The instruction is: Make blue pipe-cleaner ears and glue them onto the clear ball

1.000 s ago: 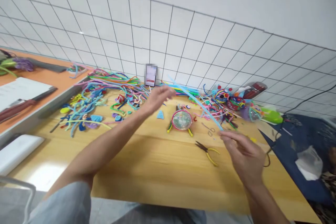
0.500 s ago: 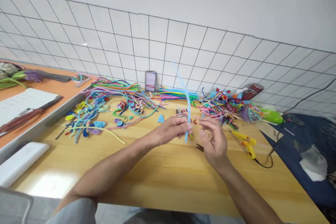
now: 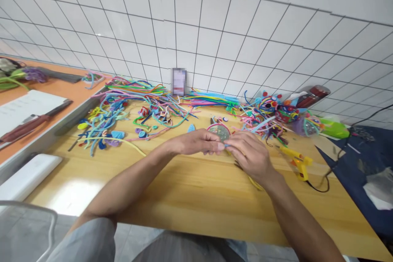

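A light blue pipe cleaner (image 3: 226, 145) shows between my fingertips, mostly covered by the hands. My left hand (image 3: 204, 142) is closed in a pinch on it. My right hand (image 3: 250, 152) also pinches it, close against the left fingertips. Past the right knuckles a pale blue fuzzy strip (image 3: 263, 124) sticks out; whether it is the same piece I cannot tell. Just behind the hands lies a round clear dish (image 3: 221, 132) with a pink rim. Beneath the right hand a yellow-handled tool (image 3: 255, 184) is partly hidden. A small blue fuzzy cone (image 3: 191, 128) lies beyond my left wrist.
Bundles of coloured pipe cleaners (image 3: 211, 100) lie along the wall, with tangled pieces (image 3: 107, 127) at left. A phone (image 3: 179, 82) stands at the back. Right of my hands are a yellow glue gun (image 3: 297, 161) and its cord. A white box (image 3: 30, 180) sits front left.
My right hand has moved in to the left hand and closed on the pipe cleaner, which no longer stands upright. The head view has tilted down slightly.
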Action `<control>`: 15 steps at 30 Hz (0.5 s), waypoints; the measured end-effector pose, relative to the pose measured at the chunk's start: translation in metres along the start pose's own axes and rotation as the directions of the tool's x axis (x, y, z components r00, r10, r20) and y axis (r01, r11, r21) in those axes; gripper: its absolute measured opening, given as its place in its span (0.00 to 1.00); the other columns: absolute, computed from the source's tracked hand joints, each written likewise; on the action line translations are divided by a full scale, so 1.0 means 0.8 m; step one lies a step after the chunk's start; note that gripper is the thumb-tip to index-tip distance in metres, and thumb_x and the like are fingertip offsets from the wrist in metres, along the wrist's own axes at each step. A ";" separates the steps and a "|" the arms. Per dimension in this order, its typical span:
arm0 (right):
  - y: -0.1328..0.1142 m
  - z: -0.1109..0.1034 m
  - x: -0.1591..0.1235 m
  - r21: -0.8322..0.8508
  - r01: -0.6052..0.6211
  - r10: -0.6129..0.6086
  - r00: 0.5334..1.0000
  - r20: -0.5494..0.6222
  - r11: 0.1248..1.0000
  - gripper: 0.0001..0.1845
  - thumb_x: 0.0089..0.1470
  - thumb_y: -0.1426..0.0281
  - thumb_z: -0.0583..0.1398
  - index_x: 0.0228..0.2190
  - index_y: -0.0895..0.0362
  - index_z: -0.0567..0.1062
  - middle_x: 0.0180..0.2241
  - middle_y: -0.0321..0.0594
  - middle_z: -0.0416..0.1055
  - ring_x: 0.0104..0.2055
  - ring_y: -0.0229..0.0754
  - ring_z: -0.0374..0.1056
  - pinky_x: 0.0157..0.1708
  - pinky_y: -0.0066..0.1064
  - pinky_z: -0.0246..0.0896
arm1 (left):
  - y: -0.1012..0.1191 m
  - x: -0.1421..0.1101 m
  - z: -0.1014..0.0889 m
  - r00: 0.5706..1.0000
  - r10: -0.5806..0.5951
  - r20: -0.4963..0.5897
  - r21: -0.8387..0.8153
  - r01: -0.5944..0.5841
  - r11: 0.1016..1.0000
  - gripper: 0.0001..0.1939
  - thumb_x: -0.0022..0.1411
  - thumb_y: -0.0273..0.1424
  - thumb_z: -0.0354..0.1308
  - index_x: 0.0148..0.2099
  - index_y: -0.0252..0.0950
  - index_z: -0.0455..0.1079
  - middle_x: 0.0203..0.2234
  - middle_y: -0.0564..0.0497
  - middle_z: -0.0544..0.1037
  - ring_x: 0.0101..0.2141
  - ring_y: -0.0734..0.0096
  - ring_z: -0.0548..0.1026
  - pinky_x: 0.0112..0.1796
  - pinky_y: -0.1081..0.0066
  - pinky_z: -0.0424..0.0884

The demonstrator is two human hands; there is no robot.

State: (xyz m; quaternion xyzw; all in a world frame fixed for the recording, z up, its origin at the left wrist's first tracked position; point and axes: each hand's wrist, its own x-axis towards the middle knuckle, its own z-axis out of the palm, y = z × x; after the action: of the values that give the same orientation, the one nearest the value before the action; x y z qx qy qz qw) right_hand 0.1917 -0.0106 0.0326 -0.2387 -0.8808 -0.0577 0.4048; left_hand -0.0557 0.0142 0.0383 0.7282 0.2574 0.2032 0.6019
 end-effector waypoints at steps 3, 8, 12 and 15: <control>0.010 0.007 0.017 -0.013 -0.044 0.044 0.999 0.015 0.999 0.06 0.67 0.74 0.64 0.40 0.51 0.80 0.35 0.39 0.82 0.38 0.45 0.77 0.42 0.40 0.72 | -0.021 -0.003 -0.039 0.986 -0.045 -0.163 0.202 0.078 0.976 0.28 0.72 0.55 0.52 0.36 0.35 0.75 0.27 0.50 0.74 0.29 0.70 0.72 0.33 0.72 0.68; 0.025 0.014 0.045 0.008 -0.116 0.116 0.993 0.017 0.993 0.05 0.68 0.72 0.62 0.39 0.51 0.79 0.37 0.40 0.82 0.41 0.47 0.77 0.44 0.40 0.70 | -0.079 0.004 -0.073 0.771 -0.202 -0.604 0.526 0.577 0.625 0.12 0.69 0.37 0.58 0.46 0.36 0.78 0.40 0.41 0.83 0.43 0.52 0.81 0.46 0.62 0.72; 0.032 0.016 0.052 0.058 -0.175 0.177 0.984 -0.015 0.983 0.03 0.66 0.72 0.64 0.38 0.51 0.79 0.36 0.39 0.81 0.40 0.47 0.77 0.43 0.40 0.70 | -0.110 0.012 -0.063 0.739 -0.222 -0.637 0.506 0.617 0.602 0.10 0.62 0.32 0.65 0.46 0.35 0.77 0.45 0.38 0.82 0.49 0.47 0.80 0.50 0.59 0.72; 0.041 0.018 0.047 0.082 -0.213 0.215 0.976 -0.019 0.974 0.03 0.65 0.71 0.65 0.38 0.51 0.79 0.36 0.39 0.82 0.40 0.47 0.77 0.43 0.40 0.70 | -0.118 0.015 -0.062 0.744 -0.206 -0.636 0.476 0.589 0.653 0.12 0.58 0.29 0.67 0.46 0.36 0.76 0.46 0.41 0.82 0.49 0.50 0.79 0.49 0.62 0.72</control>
State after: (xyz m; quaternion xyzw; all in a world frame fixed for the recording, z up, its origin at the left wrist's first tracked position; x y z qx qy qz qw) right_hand 0.1761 0.0369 0.0476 -0.3151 -0.8459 0.0182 0.4299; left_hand -0.0886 0.0729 -0.0448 0.7254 0.6261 0.1487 0.2444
